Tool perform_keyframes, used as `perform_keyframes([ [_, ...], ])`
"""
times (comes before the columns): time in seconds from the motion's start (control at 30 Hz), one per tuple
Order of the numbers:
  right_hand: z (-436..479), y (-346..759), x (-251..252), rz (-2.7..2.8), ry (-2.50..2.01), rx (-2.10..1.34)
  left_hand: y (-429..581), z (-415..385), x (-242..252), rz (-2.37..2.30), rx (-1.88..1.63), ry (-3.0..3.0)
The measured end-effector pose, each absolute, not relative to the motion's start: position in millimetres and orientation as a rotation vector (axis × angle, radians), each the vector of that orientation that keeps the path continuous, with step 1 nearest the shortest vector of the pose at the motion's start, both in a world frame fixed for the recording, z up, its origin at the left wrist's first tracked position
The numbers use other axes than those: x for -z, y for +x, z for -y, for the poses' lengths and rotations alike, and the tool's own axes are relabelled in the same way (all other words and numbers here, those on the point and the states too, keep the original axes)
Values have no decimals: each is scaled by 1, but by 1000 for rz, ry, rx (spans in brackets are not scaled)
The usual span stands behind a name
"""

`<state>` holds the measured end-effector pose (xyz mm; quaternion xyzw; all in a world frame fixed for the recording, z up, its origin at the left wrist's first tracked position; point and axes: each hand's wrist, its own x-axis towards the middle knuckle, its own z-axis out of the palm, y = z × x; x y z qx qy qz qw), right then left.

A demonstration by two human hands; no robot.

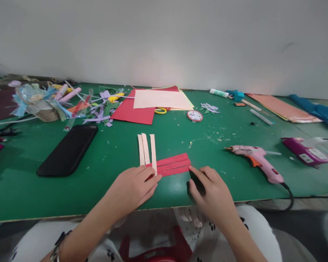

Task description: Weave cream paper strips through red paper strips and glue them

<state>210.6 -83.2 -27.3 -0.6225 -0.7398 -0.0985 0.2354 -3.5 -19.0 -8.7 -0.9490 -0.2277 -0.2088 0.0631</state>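
Observation:
Several red paper strips (173,163) lie side by side near the table's front edge, with narrow gaps between them. Across their left end run cream paper strips: two close together (145,148) and one separate strip (153,151) to their right. My left hand (138,185) is closed over the left end, its fingertips at the lower end of the separate cream strip; its fingers partly cover the crossing. My right hand (211,191) has thumb and index finger apart, and the index fingertip touches the right end of the red strips.
A black phone (68,151) lies to the left, a pink glue gun (258,158) with its cord to the right. Farther back are paper sheets (160,99), yellow-handled scissors (160,110), purple scraps (104,109) and a round badge-like piece (195,116). A purple power box (306,152) sits far right.

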Motion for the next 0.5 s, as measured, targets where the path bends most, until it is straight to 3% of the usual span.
perform_keyframes([
  [0.5,83,213,27,1915,-1554,304,-4,20,11,694,679,-2880],
])
